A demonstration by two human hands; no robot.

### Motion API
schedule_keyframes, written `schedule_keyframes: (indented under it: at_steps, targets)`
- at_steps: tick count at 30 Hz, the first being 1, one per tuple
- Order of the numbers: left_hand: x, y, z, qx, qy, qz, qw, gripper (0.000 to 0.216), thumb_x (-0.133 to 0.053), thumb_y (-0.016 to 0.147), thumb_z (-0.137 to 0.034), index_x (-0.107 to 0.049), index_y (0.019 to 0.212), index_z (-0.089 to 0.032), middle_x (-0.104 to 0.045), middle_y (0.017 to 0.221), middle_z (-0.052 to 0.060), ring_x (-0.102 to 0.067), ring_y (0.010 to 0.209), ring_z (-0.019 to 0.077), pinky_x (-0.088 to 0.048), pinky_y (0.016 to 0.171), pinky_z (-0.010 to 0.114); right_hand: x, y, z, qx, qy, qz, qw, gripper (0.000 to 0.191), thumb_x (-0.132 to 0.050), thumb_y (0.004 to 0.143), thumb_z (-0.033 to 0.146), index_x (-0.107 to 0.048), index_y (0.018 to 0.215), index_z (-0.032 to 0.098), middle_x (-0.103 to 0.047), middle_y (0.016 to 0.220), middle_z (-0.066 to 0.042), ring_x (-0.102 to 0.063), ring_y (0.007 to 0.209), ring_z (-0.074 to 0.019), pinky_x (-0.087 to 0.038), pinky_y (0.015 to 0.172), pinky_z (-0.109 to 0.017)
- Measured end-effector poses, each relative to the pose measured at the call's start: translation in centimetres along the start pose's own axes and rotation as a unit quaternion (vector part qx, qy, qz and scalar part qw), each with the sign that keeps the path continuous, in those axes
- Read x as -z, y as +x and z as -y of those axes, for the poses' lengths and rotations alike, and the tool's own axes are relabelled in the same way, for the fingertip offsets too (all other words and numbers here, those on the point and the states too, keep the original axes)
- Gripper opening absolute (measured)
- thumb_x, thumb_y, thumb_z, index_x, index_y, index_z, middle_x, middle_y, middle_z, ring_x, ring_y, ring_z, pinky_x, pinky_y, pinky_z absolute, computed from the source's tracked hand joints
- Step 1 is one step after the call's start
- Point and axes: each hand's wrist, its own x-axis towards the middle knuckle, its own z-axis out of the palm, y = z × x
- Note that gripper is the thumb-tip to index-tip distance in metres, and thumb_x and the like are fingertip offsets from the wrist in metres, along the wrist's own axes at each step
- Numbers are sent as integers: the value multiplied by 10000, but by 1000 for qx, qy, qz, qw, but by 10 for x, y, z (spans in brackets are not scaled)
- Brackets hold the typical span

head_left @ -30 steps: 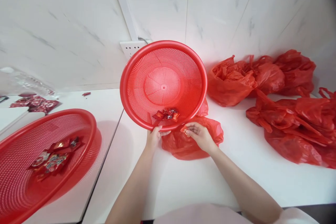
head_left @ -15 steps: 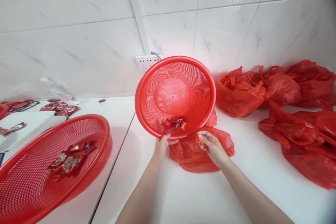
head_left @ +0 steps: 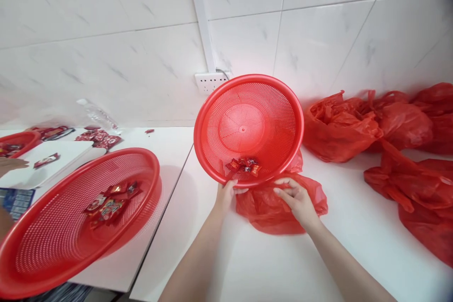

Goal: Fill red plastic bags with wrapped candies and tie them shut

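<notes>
My left hand (head_left: pixel 227 194) grips the lower rim of a red plastic basket (head_left: pixel 272 151), which is tilted so that its inside faces me. Several small red-wrapped candies (head_left: pixel 243 165) lie together at the bottom of its wall. Under and in front of the basket rests a red plastic bag (head_left: pixel 272 217) on the white table. My right hand (head_left: pixel 295 198) is over this bag, close to the basket's lower right rim. Its thumb and fingers are apart, and I see nothing held between them.
To the left, a larger tilted red basket (head_left: pixel 152 170) holds several wrapped packets (head_left: pixel 109 207). Beyond it are a white box (head_left: pixel 67 151), a co-worker's hand (head_left: pixel 12 165) and a clear bottle (head_left: pixel 97 113). Filled red bags (head_left: pixel 339 127) line the right side. A power strip (head_left: pixel 208 82) is on the wall.
The small red packet in my right hand is gone from its fingers, which have spread. The view has swung left, bringing a co-worker's hand into sight. My left hand still grips the basket.
</notes>
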Motion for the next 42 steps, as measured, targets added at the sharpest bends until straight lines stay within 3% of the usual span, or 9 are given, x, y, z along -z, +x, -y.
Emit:
schedule_keyframes:
  at_steps: [9,19,23,26,30,32,37,39,42]
  targets:
    - [3,-1,2,0,-13,-6,1000,421,-644,702,-168,-569,1115,-140,-694,1047,105,-691,918,297,-615,728,471,6,-6,-4,21,-120,-81,989,392,-538,854,571,-601,939,193,-438,499,50,-403,464,-113,-367,443,-224]
    - [-3,-3,-6,10,-21,-22,999,493,-681,657,-165,-556,1135,-167,-701,1007,79,-693,906,308,-614,685,463,9,-4,-5,126,-236,-119,956,374,-469,925,480,-633,777,179,-451,529,29,-430,490,-127,-357,484,-251]
    - [-7,-7,-8,-24,16,-35,999,446,-731,660,-223,-602,1084,-166,-705,1016,77,-688,930,304,-607,741,468,9,2,-5,261,-348,-141,889,248,-465,947,360,-645,928,190,-672,927,-79,-621,903,-228,-486,825,-364]
    - [-12,-16,-11,-64,59,-25,996,403,-762,666,-286,-651,1031,-153,-703,1048,90,-649,1041,331,-573,854,484,3,1,3,343,-406,-130,837,269,-484,939,320,-592,1148,188,-605,1221,-130,-548,1156,-250,-401,1027,-454]
    - [-20,-31,-12,-34,55,29,998,411,-750,696,-329,-668,1063,-163,-694,1096,105,-645,1044,344,-576,837,494,-10,-3,11,365,-499,-38,785,734,-562,869,506,-305,1462,161,-397,1477,-175,-376,1354,-334,-45,1130,-664]
    - [-23,-33,-12,-10,38,41,998,442,-748,691,-325,-655,1094,-171,-687,1103,104,-665,988,340,-591,785,504,-12,-2,9,360,-519,-1,775,801,-561,865,522,-237,1499,155,-367,1500,-168,-346,1376,-337,-14,1131,-668]
    - [-24,-26,-15,2,36,8,999,524,-712,686,-230,-576,1192,-216,-673,1106,76,-656,1000,320,-611,719,486,-3,4,-4,362,-440,46,820,417,-413,967,211,-486,1378,214,-558,1366,-81,-500,1278,-220,-346,1118,-487]
    - [-24,-22,-16,17,18,0,1000,517,-688,686,-203,-560,1186,-224,-670,1092,64,-655,989,306,-611,707,486,1,3,-4,338,-359,37,869,368,-415,969,203,-565,1303,248,-621,1291,-56,-566,1208,-212,-418,1071,-460]
    - [-24,-17,-18,20,-12,-11,1000,462,-672,679,-190,-573,1130,-226,-668,1066,42,-646,990,283,-603,734,485,4,-3,3,214,-185,14,959,376,-481,958,303,-540,1326,258,-679,1197,-52,-638,1111,-220,-520,961,-417]
